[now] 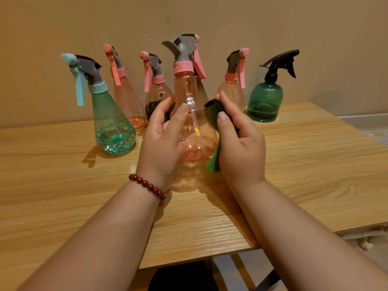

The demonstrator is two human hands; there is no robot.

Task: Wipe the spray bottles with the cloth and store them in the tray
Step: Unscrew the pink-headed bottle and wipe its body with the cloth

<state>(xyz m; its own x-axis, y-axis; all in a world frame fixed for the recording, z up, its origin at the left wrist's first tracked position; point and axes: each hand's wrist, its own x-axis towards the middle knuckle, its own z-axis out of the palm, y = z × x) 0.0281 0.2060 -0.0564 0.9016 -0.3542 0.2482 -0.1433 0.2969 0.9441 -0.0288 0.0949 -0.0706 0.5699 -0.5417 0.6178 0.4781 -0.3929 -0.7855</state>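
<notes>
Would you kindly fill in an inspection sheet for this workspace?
Surface: wooden table.
Job's things: held bottle upright; cloth against its right side; teal bottle, three pink bottles and green bottle standing behind; tray not seen.
Clutter: nothing seen.
Grippers: left hand grips held bottle; right hand pinches cloth.
Cables: nothing seen.
Surroundings: plain wall behind; bracelet on left wrist.

Wood-grain table (pixel 63 185) against tan wall (pixel 210 13); red bead bracelet (pixel 147 185); grey frame bars (pixel 241 267) below table's near edge.
</notes>
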